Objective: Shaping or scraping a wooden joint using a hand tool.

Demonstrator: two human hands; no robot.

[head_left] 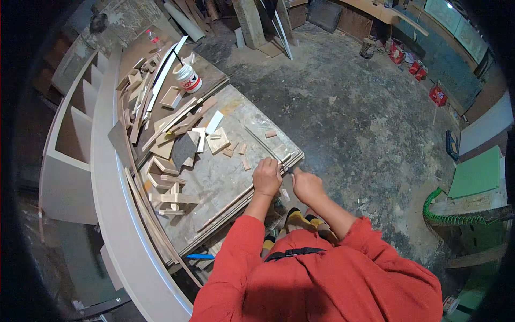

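Note:
My left hand (267, 176) is closed over thin wooden strips (230, 208) along the near edge of the worktable (228, 185), close to its corner. Just right of that corner, off the table, my right hand (308, 187) makes a fist. Something small and dark pokes out by its fingertips toward the strips, but its kind is hidden. Several short wood offcuts (243, 148) lie beyond my left hand. A long thin strip (263, 140) lies farther up the tabletop, with a small block (270, 133) beside it.
A white tub (188, 79) with a stick in it stands among scrap wood at the far left. A long curved panel (107, 161) borders the table's left side. Small wooden frames (173, 197) sit nearer. To the right are a green coiled hose (450, 217) and a green board (475, 172).

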